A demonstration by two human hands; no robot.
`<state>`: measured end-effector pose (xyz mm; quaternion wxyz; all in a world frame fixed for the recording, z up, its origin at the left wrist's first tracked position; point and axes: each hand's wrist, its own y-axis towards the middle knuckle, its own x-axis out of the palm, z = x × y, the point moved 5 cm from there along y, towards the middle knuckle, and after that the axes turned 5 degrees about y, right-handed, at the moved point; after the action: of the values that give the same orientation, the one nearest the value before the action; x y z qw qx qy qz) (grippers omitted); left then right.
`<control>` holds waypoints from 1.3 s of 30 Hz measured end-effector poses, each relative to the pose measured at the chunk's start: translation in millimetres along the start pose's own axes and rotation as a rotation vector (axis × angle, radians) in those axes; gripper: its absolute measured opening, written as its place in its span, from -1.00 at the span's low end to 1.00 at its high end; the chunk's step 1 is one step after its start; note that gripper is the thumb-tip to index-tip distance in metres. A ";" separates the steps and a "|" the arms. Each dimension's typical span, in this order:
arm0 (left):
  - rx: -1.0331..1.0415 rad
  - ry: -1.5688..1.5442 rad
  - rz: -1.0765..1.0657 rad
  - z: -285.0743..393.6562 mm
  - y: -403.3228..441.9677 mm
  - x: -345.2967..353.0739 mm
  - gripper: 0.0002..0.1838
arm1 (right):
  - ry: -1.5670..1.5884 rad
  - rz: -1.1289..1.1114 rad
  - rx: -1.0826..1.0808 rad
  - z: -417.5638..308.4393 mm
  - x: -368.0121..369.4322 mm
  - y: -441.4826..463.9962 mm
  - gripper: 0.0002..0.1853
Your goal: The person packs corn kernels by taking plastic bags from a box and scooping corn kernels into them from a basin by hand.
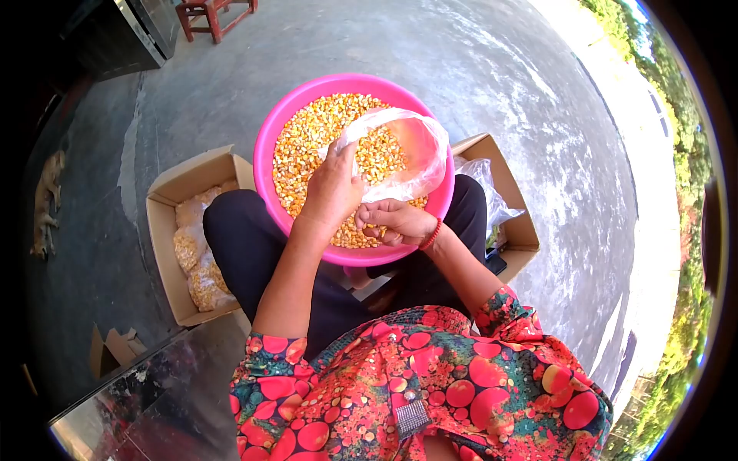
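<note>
A pink basin point(264, 165) of yellow and white corn kernels point(304, 150) rests at my lap, between my knees. My left hand point(332, 190) is closed on the rim of a clear plastic bag point(432, 137), whose mouth is spread in a ring above the corn. Kernels show through the bag's opening. Just below the bag's near edge, my right hand point(397, 222) has its fingers curled in, with a red cord bracelet at the wrist. Some kernels show by its fingertips; whether it grips the bag or kernels I cannot tell.
Left of my legs, a cardboard box point(163, 230) holds several bags of corn. Another cardboard box point(516, 223) on the right contains clear plastic bags point(484, 183). Farther off are a red stool point(207, 17) and an animal point(48, 201) lying on the concrete floor point(538, 100).
</note>
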<state>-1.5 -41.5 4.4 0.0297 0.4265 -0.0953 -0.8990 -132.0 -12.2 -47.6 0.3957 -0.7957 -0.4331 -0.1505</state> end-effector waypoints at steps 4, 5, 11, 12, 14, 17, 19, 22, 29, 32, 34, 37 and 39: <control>0.003 -0.051 -0.007 1.7 -0.1 -0.8 -0.38 | 0.063 0.002 -0.187 -46.4 8.1 -14.1 -0.78; 0.004 -0.051 -0.007 3.8 0.0 -2.1 -0.38 | 0.071 0.013 -0.247 -62.3 12.6 -18.7 -0.77; -0.075 -0.100 -0.011 8.9 -1.0 -8.7 -0.39 | -0.102 0.307 -0.520 -120.0 -23.4 -4.3 -0.83; -0.077 -0.103 -0.032 8.7 -0.8 -8.5 -0.39 | -0.114 0.410 -0.584 -124.2 -39.9 2.5 -0.83; -0.082 -0.104 -0.049 4.6 -0.3 -6.3 -0.39 | -0.399 0.615 -0.637 -128.2 -79.9 11.7 -0.81; -0.059 -0.110 -0.063 -1.8 0.4 1.7 -0.39 | -0.729 0.773 -0.656 -132.0 -92.5 3.3 -0.79; 0.034 -0.001 0.017 5.0 -0.8 -3.7 -0.39 | -0.889 0.818 -0.699 -130.3 -99.3 3.6 -0.79; 0.007 -0.023 -0.023 5.0 0.4 -2.5 -0.39 | -0.693 0.692 -0.700 -121.1 -84.7 -8.7 -0.82; 0.028 -0.005 0.039 7.3 0.4 -5.4 -0.40 | -0.495 0.023 -0.205 -53.8 2.1 -10.3 -0.83; 0.032 0.006 0.016 5.8 -0.8 -2.1 -0.41 | -1.238 0.055 -0.485 -14.1 0.1 13.8 -0.80; 0.036 0.013 0.020 4.1 -1.3 0.0 -0.41 | -1.478 0.229 -0.348 3.8 -7.6 25.5 -0.77; 0.004 -0.029 0.000 4.6 -2.2 -4.3 -0.39 | -1.564 0.324 -0.394 17.1 -14.0 34.1 -0.77; -0.029 -0.083 -0.026 3.0 -2.1 -2.7 -0.37 | -1.569 0.323 -0.491 19.3 -11.2 33.1 -0.78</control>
<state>-2.1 -38.7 7.9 0.0203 0.3896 -0.0778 -0.9174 -113.7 -14.2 -83.1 -0.1883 -0.7854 -0.4185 0.4154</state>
